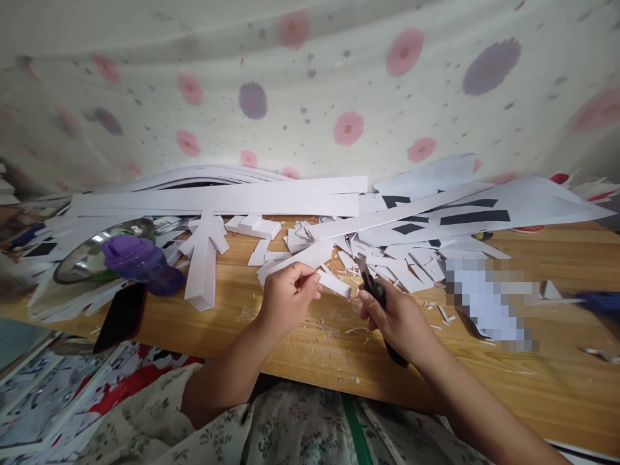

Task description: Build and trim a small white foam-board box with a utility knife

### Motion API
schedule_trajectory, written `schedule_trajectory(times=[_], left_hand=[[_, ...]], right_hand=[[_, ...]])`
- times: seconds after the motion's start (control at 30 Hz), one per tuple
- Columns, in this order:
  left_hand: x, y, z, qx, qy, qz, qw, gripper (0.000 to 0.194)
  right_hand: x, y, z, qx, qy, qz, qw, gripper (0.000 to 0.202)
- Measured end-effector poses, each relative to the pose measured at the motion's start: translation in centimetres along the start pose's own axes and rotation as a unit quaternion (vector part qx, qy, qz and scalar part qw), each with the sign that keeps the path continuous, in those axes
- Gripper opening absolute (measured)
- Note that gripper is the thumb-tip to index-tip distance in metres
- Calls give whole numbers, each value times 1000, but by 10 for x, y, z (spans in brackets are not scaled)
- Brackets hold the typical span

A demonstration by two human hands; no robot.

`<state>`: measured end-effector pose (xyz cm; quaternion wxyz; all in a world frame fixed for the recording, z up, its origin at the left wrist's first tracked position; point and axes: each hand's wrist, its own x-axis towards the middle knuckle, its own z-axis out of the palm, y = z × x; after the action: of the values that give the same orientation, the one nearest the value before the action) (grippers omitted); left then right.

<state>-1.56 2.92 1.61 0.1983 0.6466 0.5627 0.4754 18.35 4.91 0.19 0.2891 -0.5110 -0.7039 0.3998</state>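
My right hand is wrapped round a black-handled utility knife, its blade pointing up and away from me over the scraps. My left hand is closed in a pinch at the near end of a short white strip, which reaches from the fingertips toward the knife. Fingers hide the strip's pinched end. Beyond both hands lies a heap of white cut pieces. A long white strip slants across that heap. Small shavings are scattered on the wooden table between my hands.
To the left are a white box-shaped piece, a purple cup, a metal bowl and a dark phone. Long white sheets lie along the back, before a flowered curtain. A blue-handled tool lies far right.
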Motion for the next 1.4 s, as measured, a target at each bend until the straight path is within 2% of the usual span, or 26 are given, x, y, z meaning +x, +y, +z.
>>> schedule_trajectory(times=[0.07, 0.1, 0.2, 0.3, 0.5, 0.67, 1.1, 1.4], left_hand=[[7, 1, -2, 151, -27, 84, 985, 15], [10, 2, -1, 191, -43, 107, 975, 15], [15, 3, 5, 223, -77, 125, 964, 16], [15, 0, 14, 249, -92, 135, 955, 18], [15, -12, 21, 263, -91, 139, 950, 16], [17, -15, 23, 257, -78, 141, 953, 17], [16, -15, 23, 244, -66, 161, 954, 17], [15, -17, 23, 240, -55, 166, 955, 18]], right_hand=[[-4, -3, -2, -11, -16, -17, 1000, 38], [-7, -7, -2, 10, -37, -22, 999, 41], [-13, -19, -1, 123, -117, -13, 985, 49], [-15, -23, 3, 202, -148, 19, 968, 47], [-14, -18, 8, 200, -157, 63, 965, 45], [-15, -20, 9, 167, -149, 73, 972, 42], [-14, -18, 10, 98, -131, 47, 985, 33], [-14, -18, 12, 40, -134, 54, 989, 29]])
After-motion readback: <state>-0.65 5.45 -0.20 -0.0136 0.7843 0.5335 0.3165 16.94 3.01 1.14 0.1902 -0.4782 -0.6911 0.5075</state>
